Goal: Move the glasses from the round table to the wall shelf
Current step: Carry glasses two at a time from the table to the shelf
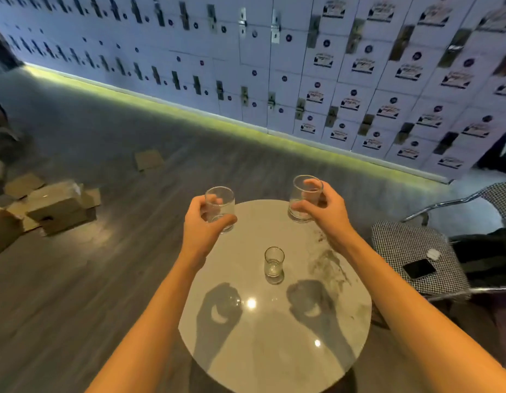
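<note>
My left hand (202, 222) grips a clear tumbler (221, 204) and holds it in the air above the far left edge of the round marble table (274, 336). A second clear tumbler (303, 194) is gripped by my right hand (325, 208), raised over the table's far right edge. One small shot glass (274, 262) stands upright on the table between my forearms. Shadows of both hands and glasses fall on the tabletop. No wall shelf is in view.
A wall of white lockers (303, 66) runs across the back with a lit strip at its foot. Cardboard boxes (53, 205) lie on the floor at left. A checkered chair (410, 245) at right holds a phone (419, 268).
</note>
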